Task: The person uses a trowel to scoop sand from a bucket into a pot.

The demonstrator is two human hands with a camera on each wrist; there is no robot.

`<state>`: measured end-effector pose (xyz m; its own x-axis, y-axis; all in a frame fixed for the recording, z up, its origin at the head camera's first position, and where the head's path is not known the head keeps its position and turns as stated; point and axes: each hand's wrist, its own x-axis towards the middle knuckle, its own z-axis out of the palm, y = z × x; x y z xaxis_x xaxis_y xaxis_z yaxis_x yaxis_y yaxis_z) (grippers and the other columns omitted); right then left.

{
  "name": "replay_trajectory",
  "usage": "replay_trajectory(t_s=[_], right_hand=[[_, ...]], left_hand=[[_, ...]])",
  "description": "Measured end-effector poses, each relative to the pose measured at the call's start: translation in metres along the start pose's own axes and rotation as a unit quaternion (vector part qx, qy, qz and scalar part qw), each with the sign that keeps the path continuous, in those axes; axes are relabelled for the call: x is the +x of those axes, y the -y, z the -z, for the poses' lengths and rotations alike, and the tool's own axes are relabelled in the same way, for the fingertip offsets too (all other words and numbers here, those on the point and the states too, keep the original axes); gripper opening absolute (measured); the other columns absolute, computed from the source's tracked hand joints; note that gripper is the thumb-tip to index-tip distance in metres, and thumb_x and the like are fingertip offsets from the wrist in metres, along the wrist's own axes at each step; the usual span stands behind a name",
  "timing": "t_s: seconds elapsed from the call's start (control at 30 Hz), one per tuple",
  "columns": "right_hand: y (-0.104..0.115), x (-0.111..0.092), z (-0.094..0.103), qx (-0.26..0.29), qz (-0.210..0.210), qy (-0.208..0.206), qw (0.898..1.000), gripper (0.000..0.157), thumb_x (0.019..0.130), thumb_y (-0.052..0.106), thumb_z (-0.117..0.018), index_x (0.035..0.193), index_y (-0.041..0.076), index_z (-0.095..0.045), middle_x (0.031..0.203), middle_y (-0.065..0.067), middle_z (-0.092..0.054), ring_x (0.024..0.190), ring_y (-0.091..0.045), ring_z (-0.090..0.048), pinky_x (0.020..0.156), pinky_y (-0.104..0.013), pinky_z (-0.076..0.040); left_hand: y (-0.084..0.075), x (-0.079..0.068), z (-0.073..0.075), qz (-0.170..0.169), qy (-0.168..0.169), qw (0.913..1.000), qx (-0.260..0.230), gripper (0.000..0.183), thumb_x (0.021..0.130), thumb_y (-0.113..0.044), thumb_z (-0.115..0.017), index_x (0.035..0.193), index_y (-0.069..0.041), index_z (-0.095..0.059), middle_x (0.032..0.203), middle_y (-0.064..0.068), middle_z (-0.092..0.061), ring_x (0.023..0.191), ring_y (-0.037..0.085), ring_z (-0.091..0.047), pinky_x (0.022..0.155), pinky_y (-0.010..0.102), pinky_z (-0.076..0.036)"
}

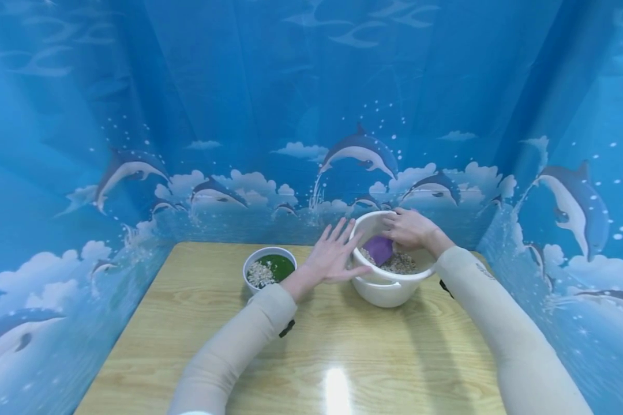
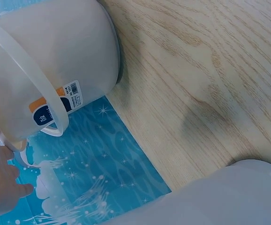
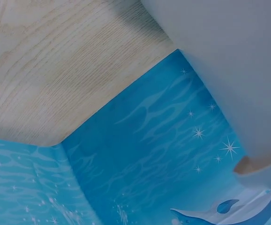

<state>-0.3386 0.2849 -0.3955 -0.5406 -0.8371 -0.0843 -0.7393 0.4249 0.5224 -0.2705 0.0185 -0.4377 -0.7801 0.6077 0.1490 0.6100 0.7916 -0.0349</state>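
A white bucket [image 1: 384, 295] with loose beige, grain-like bits [image 1: 401, 263] inside stands toward the back right of the table. My right hand [image 1: 411, 230] reaches over its rim and holds a purple scoop [image 1: 379, 250], whose bowl lies down among the bits. The scoop's handle is mostly hidden by the fingers. On the bucket's left side, my left hand [image 1: 333, 256] rests at the rim with fingers spread and straight. Left of that hand, a white bowl [image 1: 270, 252] has a green inside and a heap of pale bits [image 1: 260, 274] on one side.
Beneath everything is a wood-grain table [image 1: 187, 346]. A blue dolphin-print curtain [image 1: 291, 115] closes off the back and both sides. The bucket's carrying handle [image 2: 25, 58] hangs down beside a label [image 2: 73, 93] in the left wrist view.
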Motion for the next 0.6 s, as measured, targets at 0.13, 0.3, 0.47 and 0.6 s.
replay_trajectory(t_s=[0.13,0.3,0.47,0.6], right_hand=[[0.0006,-0.0015,-0.0018,0.005,-0.004,0.006,1.000,0.044,0.086,0.040,-0.085,0.120,0.016,-0.074,0.127,-0.012,-0.073,0.121,-0.033,-0.065,0.105,-0.056,-0.058],[0.0034,-0.0037,-0.0020,0.024,-0.004,0.010,1.000,0.043,0.088,0.041,-0.084,0.122,0.016,-0.074,0.129,-0.013,-0.073,0.124,-0.034,-0.066,0.111,-0.057,-0.055],[0.0048,-0.0056,-0.0036,0.026,0.003,0.003,1.000,0.040,0.088,0.036,-0.084,0.121,0.016,-0.074,0.124,-0.012,-0.074,0.122,-0.033,-0.066,0.114,-0.057,-0.053],[0.0050,-0.0066,-0.0036,0.019,0.009,-0.004,1.000,0.036,0.086,0.032,-0.084,0.117,0.016,-0.075,0.120,-0.010,-0.075,0.119,-0.032,-0.067,0.113,-0.056,-0.054]], left_hand=[[0.0002,-0.0006,0.0003,-0.001,-0.001,1.0000,-0.002,0.101,0.096,-0.084,-0.036,0.171,-0.021,-0.014,0.180,0.016,-0.009,0.167,0.038,-0.011,0.136,0.058,-0.014],[0.0001,-0.0010,0.0007,0.000,0.002,1.0000,0.000,0.101,0.097,-0.084,-0.036,0.171,-0.021,-0.014,0.180,0.016,-0.009,0.167,0.038,-0.011,0.136,0.058,-0.017],[0.0000,-0.0005,0.0004,0.000,0.001,1.0000,-0.002,0.100,0.096,-0.084,-0.036,0.171,-0.021,-0.015,0.180,0.016,-0.009,0.167,0.038,-0.010,0.136,0.059,-0.019],[-0.0003,-0.0002,0.0003,-0.002,0.000,1.0000,-0.001,0.101,0.096,-0.085,-0.035,0.171,-0.021,-0.015,0.180,0.016,-0.009,0.167,0.038,-0.011,0.135,0.060,-0.019]])
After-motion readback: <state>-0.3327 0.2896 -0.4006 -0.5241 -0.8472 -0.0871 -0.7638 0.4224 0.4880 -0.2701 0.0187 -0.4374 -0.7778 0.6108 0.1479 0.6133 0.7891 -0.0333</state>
